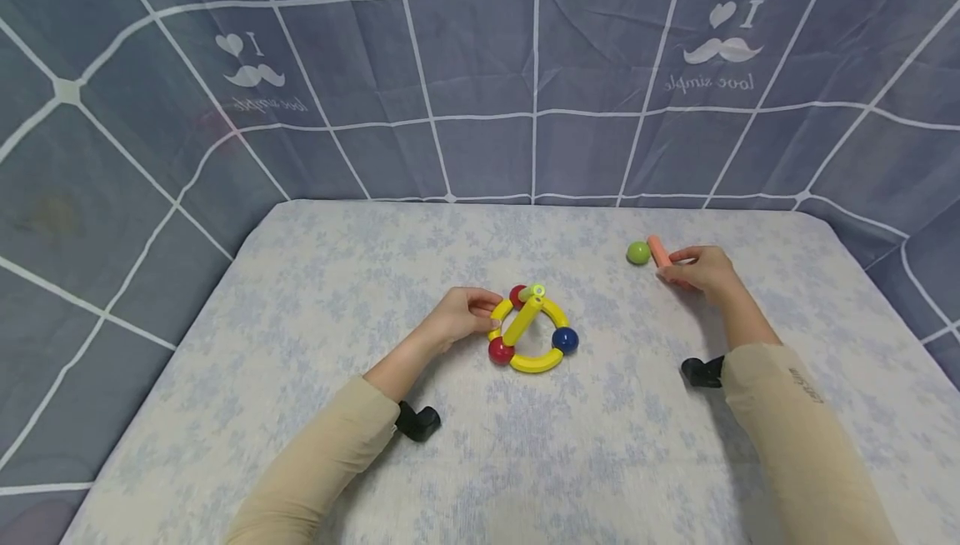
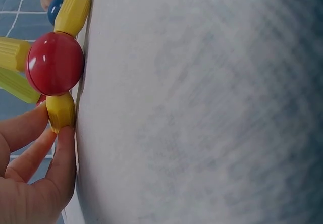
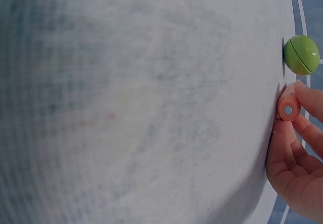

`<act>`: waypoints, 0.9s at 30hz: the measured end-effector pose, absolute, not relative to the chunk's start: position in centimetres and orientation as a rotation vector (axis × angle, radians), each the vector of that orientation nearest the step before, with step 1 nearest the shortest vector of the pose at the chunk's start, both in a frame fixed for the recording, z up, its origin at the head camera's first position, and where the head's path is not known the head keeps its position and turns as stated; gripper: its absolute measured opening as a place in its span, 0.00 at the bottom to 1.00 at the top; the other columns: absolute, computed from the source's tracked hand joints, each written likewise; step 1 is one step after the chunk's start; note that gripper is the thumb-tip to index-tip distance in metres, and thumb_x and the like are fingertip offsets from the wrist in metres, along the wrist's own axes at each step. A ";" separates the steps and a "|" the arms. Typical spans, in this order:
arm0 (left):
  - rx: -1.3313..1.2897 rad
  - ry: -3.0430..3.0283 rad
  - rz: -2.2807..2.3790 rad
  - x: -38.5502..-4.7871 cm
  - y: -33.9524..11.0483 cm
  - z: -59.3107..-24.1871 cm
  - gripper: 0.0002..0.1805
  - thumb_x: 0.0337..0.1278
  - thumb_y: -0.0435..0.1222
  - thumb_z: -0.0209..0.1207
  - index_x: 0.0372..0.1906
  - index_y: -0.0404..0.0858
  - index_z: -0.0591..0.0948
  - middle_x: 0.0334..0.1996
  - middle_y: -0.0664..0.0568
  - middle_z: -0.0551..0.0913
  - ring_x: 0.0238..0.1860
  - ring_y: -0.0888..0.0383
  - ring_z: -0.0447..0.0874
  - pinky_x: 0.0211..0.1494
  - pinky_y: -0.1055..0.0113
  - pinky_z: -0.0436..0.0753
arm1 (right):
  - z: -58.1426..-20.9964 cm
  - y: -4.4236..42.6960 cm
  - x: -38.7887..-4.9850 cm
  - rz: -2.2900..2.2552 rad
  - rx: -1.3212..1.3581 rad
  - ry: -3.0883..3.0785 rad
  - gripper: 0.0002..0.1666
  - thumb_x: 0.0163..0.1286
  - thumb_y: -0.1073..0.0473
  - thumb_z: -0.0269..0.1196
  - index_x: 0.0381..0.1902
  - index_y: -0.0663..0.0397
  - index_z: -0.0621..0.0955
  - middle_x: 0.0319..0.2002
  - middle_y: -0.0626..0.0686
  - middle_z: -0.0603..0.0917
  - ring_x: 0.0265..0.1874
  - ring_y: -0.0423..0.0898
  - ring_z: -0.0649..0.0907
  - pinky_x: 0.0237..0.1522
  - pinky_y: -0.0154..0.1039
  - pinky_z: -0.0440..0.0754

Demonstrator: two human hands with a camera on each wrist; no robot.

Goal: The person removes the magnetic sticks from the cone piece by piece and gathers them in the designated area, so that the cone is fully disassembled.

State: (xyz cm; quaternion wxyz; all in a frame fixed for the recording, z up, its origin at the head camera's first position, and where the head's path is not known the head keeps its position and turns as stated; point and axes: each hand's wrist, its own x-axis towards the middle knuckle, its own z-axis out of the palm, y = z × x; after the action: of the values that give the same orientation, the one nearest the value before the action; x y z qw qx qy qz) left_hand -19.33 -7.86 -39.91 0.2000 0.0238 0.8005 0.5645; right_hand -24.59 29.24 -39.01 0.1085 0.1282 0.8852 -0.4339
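Observation:
My left hand (image 1: 459, 316) pinches a yellow curved rod of a ring-shaped magnetic building toy. Yellow curved rods (image 1: 537, 363) join a blue ball (image 1: 566, 340) and two red balls (image 1: 501, 352) into that ring, lying on the table. A straight yellow rod (image 1: 522, 322) rises from the nearer red ball, and a yellow-green rod (image 2: 17, 85) leans up beside it. Off to the right, my right hand (image 1: 705, 268) pinches an orange rod (image 1: 658, 251) at the tabletop; its round end with a metallic centre shows in the right wrist view. Just beside that rod sits a green ball (image 3: 302, 55).
A pale table (image 1: 600, 462) with a faint blue flower pattern spreads under both arms. Blue-grey cloth (image 1: 480, 70) with white grid lines hangs behind it and at the sides. Black wrist mounts (image 1: 417, 422) stick out from both beige sleeves.

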 end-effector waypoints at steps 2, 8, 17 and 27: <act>0.068 2.240 1.572 -19.2 -7.8 -39.9 0.19 0.50 0.23 0.62 0.51 0.30 0.79 0.42 0.44 0.79 0.41 0.54 0.77 0.41 0.70 0.80 | -38.9 29.3 -24.3 -1.267 0.370 2.600 0.33 0.60 0.59 0.64 0.58 0.72 0.69 0.38 0.56 0.74 0.21 0.34 0.74 0.26 0.30 0.76; 0.065 2.238 1.566 -19.2 -7.9 -39.6 0.19 0.51 0.24 0.62 0.52 0.30 0.78 0.43 0.44 0.79 0.40 0.54 0.76 0.40 0.70 0.80 | -38.4 29.5 -23.6 -1.318 0.316 2.573 0.33 0.61 0.57 0.64 0.59 0.71 0.68 0.37 0.54 0.75 0.23 0.35 0.77 0.30 0.31 0.78; 0.073 2.245 1.548 -19.5 -7.8 -39.6 0.20 0.51 0.24 0.62 0.52 0.30 0.77 0.42 0.44 0.78 0.40 0.54 0.76 0.41 0.69 0.80 | -37.9 29.9 -22.1 -1.294 0.232 2.590 0.35 0.63 0.55 0.63 0.61 0.70 0.67 0.43 0.59 0.77 0.27 0.39 0.80 0.34 0.33 0.80; 0.083 2.219 1.541 -19.4 -8.3 -39.6 0.21 0.56 0.28 0.60 0.56 0.33 0.75 0.47 0.43 0.75 0.44 0.53 0.76 0.45 0.66 0.80 | -36.9 29.0 -20.4 -1.413 0.069 2.574 0.35 0.63 0.55 0.64 0.61 0.70 0.67 0.44 0.58 0.77 0.33 0.34 0.78 0.40 0.36 0.81</act>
State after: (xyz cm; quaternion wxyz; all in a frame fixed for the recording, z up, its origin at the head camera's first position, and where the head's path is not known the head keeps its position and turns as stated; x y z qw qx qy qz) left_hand -19.40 -8.29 -39.59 0.2175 0.0301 0.8013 0.5565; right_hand -20.43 28.98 -36.89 0.1023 0.0234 0.8718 -0.4785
